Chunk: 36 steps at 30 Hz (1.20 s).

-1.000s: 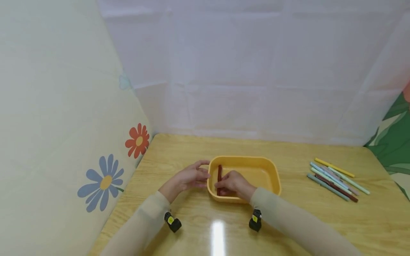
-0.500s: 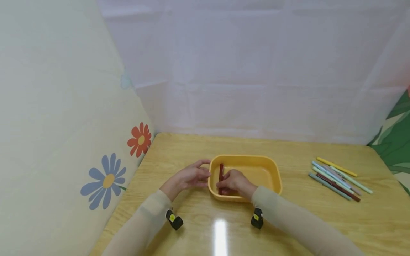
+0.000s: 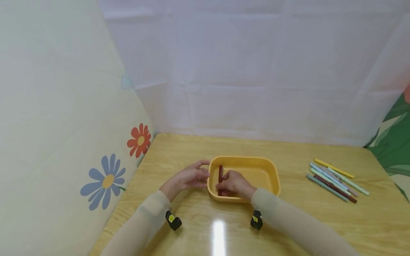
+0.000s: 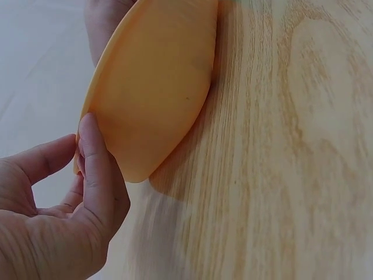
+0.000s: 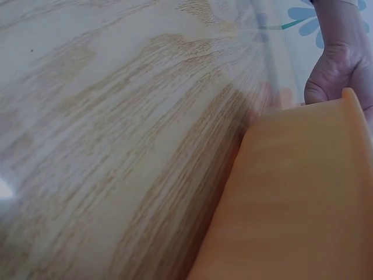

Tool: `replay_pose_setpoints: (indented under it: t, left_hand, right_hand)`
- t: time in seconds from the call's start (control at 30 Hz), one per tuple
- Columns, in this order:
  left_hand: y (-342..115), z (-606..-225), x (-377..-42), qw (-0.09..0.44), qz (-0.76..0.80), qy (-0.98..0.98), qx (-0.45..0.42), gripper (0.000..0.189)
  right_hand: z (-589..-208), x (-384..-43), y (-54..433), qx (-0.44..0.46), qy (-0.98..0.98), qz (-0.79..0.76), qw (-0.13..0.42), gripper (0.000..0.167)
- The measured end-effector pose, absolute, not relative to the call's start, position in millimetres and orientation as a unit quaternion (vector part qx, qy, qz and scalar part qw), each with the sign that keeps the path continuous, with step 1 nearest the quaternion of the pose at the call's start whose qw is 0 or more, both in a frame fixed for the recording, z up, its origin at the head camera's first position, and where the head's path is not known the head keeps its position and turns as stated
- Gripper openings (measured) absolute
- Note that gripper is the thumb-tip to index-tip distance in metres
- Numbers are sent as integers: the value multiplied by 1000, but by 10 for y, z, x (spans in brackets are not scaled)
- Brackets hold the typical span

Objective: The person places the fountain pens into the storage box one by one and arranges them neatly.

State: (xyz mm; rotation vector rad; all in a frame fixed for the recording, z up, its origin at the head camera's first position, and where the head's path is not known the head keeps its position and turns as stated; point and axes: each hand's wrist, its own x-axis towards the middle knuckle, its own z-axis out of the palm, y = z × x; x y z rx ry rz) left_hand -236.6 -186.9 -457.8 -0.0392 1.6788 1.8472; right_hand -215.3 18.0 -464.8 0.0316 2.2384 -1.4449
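A yellow plastic tray (image 3: 259, 174) with rounded corners sits on the table. Inside, near its left wall, my right hand (image 3: 236, 183) pinches a dark red pen (image 3: 220, 170), which lies front to back along that end. My left hand (image 3: 190, 177) rests its fingertips on the tray's left end from outside. The left wrist view shows these fingertips (image 4: 88, 125) right at the rim, on the outer wall. In the right wrist view the tray's near wall (image 5: 291, 192) hides the right hand and the pen, while part of my left hand (image 5: 335, 76) shows beyond it.
To the right on the wooden table (image 3: 179, 145) lies a loose bundle of several pens (image 3: 333, 181) in blue, green, purple, grey and dark red. A yellow pen (image 3: 334, 168) lies at its back edge. White cloth (image 3: 224, 71) hangs behind the table, and a flower-printed panel (image 3: 107, 181) stands at left.
Both hands keep their places at the tray and the dark red pen stays pinched by the right hand. Only slight shifts of the whole view show.
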Motion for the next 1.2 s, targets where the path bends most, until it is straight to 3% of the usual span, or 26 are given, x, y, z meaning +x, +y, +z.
replay_pose_setpoints:
  t: [0.4, 0.63, 0.97, 1.2]
  left_hand:
    - [-1844, -4586, -2452, 310, 692, 652, -8, 53]
    - [-1841, -4644, -2464, 316, 686, 655, -6, 53]
    - [-1891, -4680, -2421, 306, 676, 671, 15, 53]
    - [-1896, -4667, -2409, 299, 668, 681, 17, 56]
  right_hand:
    - [-4607, -2203, 317, -7, 802, -545, 245, 36]
    - [-4605, -2220, 481, -15, 788, -561, 252, 49]
    - [-4441, -2219, 996, -111, 778, -542, 297, 69]
    - [-4302, -2203, 1383, -169, 799, -510, 269, 66]
